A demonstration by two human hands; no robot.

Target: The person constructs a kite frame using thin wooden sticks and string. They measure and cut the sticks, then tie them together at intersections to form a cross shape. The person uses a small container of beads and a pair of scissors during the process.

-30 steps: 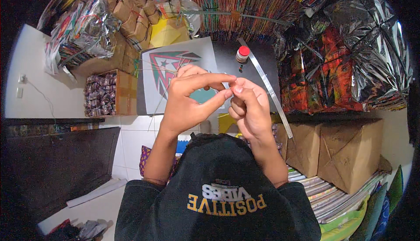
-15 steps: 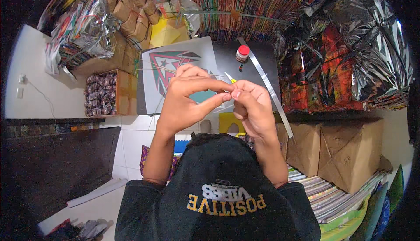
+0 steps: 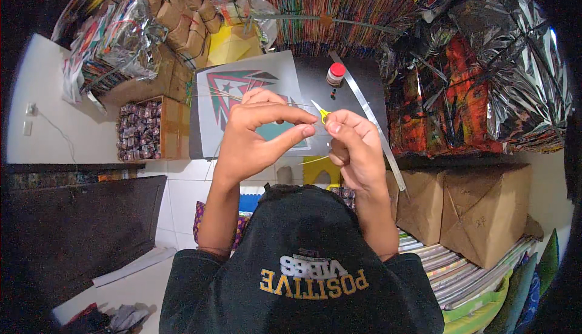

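A: Both hands are up over the near edge of the black tabletop (image 3: 312, 67), and the left hand (image 3: 257, 137) has its thumb and forefinger bent into a ring, the tips close together.

B: Anything pinched there?

A: Can't tell, it's too fine to see. Thin sticks (image 3: 211, 95) run out from behind that hand to the left, over the white sheet (image 3: 210, 137) with its red, green and black star design.

B: And the right hand (image 3: 354, 146)?

A: Just beside the left fingertips, fingers curled in, thumb against the forefinger; its grip is unclear too. A pale thin strip (image 3: 316, 160) curves in beneath it.

B: There's a yellow-handled pointed tool (image 3: 324, 114) right at its fingertips!

A: Held or lying behind, I can't say. Beyond it stands a red-capped bottle (image 3: 336, 74), with the steel ruler (image 3: 359, 94) slanting past on the right.
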